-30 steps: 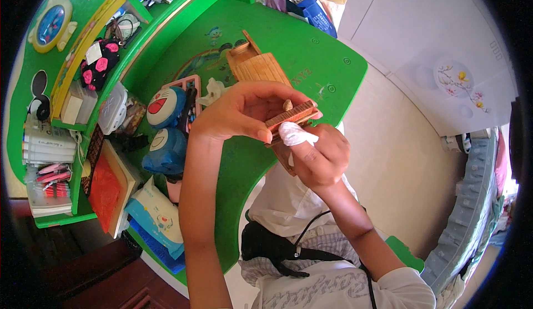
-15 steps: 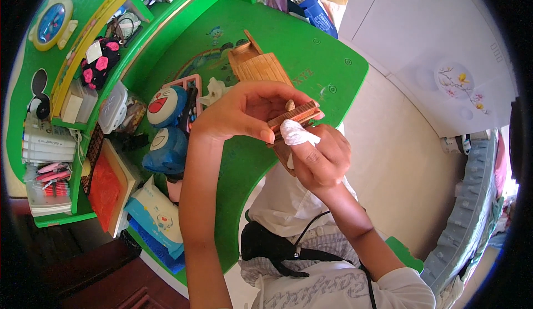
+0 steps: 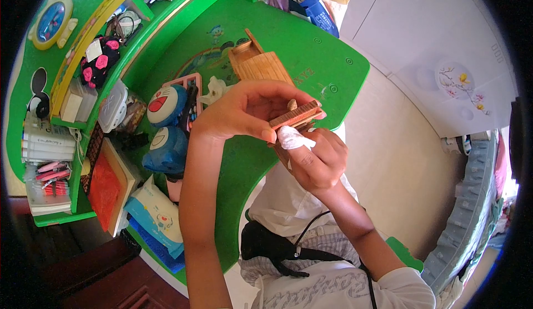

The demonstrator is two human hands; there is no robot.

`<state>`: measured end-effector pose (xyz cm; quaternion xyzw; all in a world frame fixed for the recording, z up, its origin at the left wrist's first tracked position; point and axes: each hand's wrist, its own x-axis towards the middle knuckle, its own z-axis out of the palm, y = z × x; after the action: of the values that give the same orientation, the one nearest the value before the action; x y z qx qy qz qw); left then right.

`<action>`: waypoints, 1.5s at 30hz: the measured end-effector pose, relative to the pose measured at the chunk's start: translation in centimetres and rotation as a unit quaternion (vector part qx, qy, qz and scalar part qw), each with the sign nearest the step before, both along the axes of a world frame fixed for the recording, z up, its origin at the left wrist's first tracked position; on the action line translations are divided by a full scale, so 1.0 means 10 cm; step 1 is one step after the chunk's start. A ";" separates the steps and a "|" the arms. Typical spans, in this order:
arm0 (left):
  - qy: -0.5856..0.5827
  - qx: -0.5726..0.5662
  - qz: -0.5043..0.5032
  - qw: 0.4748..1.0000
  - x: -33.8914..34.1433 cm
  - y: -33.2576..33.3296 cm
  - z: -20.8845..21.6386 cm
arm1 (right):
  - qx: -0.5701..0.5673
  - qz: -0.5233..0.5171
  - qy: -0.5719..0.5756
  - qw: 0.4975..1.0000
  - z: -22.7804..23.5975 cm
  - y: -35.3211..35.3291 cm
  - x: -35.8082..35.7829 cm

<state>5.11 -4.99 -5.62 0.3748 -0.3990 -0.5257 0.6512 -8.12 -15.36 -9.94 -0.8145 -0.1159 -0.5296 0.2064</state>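
My left hand (image 3: 236, 109) is closed round a small wooden drawer-like piece (image 3: 296, 114), thumb on its near side and fingers along the far side. A pale round knob (image 3: 291, 104) stands out from it. White tissue (image 3: 295, 138) covers the fingertip area of my right hand (image 3: 320, 159), whose fingers are curled in. The tissue touches the near edge of the wooden piece or sits right beside it. Beyond my left hand, a slatted wooden box (image 3: 265, 68) with an open compartment rests on the green desk (image 3: 194, 37); my hand hides its near part.
Two blue-and-white cartoon figures (image 3: 166, 148), a pink tray (image 3: 195, 81) and a white ornament (image 3: 217, 90) stand left of my hands. A wipes pack (image 3: 158, 212) lies near my left forearm. Shelves (image 3: 83, 123) line the far left; a white cabinet (image 3: 438, 37) is at right.
My right hand and the tissue have shifted slightly left along the wooden piece. My left hand has stayed nearly still, holding the same piece.
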 end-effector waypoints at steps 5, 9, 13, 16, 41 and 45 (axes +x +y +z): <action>0.036 -0.077 -0.060 0.995 0.05 -0.01 -0.10 | 0.017 0.031 0.004 0.999 0.07 0.03 0.00; 0.027 -0.078 -0.056 0.995 0.07 0.00 -0.12 | 0.021 0.030 -0.007 0.999 0.11 0.04 0.01; 0.003 0.001 0.008 1.000 0.02 0.00 -0.04 | 0.005 0.014 -0.040 0.999 0.08 0.02 0.05; 0.031 -0.085 -0.072 0.993 0.07 0.00 -0.09 | 0.009 0.033 -0.059 0.998 0.10 0.03 0.08; 0.042 -0.055 -0.067 0.995 0.07 0.01 -0.11 | 0.063 -0.054 -0.011 0.996 0.29 -0.11 -0.01; 0.045 -0.057 -0.073 0.995 0.07 0.02 -0.10 | 0.078 -0.044 -0.016 0.996 0.32 -0.05 -0.01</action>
<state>5.82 -4.84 -6.64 0.2827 -0.4253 -0.5645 0.6485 -8.19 -15.82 -6.76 -0.7915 -0.0414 -0.5590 0.2436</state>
